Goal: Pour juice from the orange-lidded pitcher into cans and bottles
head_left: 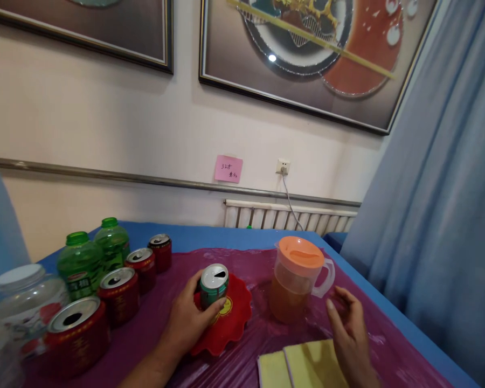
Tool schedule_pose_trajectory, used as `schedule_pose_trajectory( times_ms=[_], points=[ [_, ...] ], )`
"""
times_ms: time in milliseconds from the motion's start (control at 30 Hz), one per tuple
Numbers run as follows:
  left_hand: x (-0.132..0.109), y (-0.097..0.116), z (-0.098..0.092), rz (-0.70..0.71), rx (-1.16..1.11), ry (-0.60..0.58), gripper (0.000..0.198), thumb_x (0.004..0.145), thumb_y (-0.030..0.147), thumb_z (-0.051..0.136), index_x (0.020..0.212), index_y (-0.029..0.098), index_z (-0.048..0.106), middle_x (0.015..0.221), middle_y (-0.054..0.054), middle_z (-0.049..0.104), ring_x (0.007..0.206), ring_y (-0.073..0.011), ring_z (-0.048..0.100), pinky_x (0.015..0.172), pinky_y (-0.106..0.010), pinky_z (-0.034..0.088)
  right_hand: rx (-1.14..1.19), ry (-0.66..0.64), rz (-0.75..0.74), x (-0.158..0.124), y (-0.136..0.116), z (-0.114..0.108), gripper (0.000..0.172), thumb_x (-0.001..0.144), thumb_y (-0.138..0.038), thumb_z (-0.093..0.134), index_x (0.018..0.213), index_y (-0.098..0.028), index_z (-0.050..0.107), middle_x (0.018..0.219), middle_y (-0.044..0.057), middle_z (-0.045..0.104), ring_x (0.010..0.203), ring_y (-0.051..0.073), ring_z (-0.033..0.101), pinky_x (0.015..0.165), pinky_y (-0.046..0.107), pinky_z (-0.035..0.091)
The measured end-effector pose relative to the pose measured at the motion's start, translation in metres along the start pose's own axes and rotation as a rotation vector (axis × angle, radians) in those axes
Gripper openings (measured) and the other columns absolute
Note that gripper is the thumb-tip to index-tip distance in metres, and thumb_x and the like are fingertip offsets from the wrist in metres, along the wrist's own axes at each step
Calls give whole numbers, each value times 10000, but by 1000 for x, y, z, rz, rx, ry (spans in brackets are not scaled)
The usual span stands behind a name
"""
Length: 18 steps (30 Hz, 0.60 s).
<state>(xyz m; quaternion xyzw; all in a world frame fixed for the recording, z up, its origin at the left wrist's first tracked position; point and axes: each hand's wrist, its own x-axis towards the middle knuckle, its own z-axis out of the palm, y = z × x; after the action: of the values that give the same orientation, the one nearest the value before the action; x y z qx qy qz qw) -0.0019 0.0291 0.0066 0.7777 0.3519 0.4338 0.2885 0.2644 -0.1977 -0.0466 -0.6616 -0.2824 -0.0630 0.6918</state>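
My left hand (192, 310) is wrapped round a green drink can (212, 293) with a silver top, its tab hole open. The can stands upright over a red scalloped plate (236, 323); whether its base touches the plate is hidden. My right hand (350, 328) is empty, its fingers loosely curved and apart, just right of the handle of a clear plastic pitcher (293, 291). An orange lid covers the pitcher, and amber liquid fills its lower part. Below it, close to my right wrist, lies a folded yellow cloth (303, 366).
Several opened red cans (119, 296) form a row at the left. Two green bottles (81, 264) and clear jars (28, 296) stand beyond them. Purple plastic sheeting (186, 269) covers the blue table (145, 230). A radiator (262, 215) and blue curtain (436, 226) are behind.
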Motion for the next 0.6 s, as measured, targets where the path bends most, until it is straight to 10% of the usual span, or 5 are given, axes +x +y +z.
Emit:
schedule_pose_trajectory(
  times_ms=[233, 400, 600],
  points=[
    [-2, -1, 0, 26, -25, 21, 637, 699, 399, 761, 1275, 201, 573, 1249, -113, 720, 1131, -321, 696, 996, -479, 553, -28, 40, 214, 33, -9, 27, 784, 815, -755, 549, 1319, -155, 541, 1353, 158, 595, 1252, 326, 551, 1026, 445, 436],
    [-4, -2, -1, -16, -46, -13, 661, 686, 358, 747, 1291, 173, 554, 1302, -133, 687, 1190, -309, 660, 1060, -476, 507, 92, 23, 320, 49, -3, 38, 769, 727, -850, 550, 1041, -159, 677, 935, 76, 732, 880, 271, 669, 803, 379, 519],
    [-5, -1, 0, -64, -78, -59, 679, 666, 321, 737, 1298, 160, 548, 1342, -149, 662, 1256, -321, 616, 1113, -489, 453, 319, 65, 231, 56, 8, 47, 565, 773, -760, 625, 750, -196, 595, 562, -55, 561, 509, 130, 504, 516, 261, 422]
  ],
)
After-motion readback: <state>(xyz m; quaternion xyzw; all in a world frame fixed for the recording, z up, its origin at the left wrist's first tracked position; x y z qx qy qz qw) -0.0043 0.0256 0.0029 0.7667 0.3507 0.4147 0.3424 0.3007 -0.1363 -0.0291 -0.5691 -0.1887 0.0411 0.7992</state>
